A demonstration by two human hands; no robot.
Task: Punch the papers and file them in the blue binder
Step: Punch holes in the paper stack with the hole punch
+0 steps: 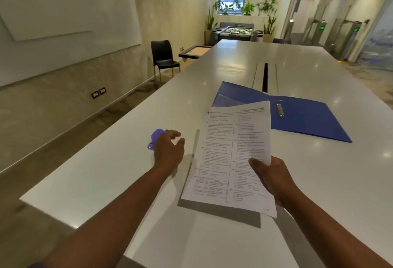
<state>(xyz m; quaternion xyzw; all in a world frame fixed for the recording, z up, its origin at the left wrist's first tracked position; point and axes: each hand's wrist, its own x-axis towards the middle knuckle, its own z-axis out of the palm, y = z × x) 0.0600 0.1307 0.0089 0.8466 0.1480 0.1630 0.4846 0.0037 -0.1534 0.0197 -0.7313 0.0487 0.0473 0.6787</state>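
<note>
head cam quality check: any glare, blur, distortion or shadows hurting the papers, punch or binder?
Head view: wide-angle bowing at the edges; ceiling-light glare spots on the white table; papers cast a hard shadow, their print too soft to read; left hand half hides the purple punch; blue binder clear.

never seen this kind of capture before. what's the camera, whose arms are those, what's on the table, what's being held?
There is no robot here. A single wide-angle camera sits on a person's head and looks forward and down, so the two bare arms are the wearer's own. The right hand holds a stack of printed papers above the white table. The left hand reaches with relaxed fingers toward a purple hole punch, which it partly hides; whether it touches is unclear. Further back, a blue binder lies open and flat, its metal rings showing.
</note>
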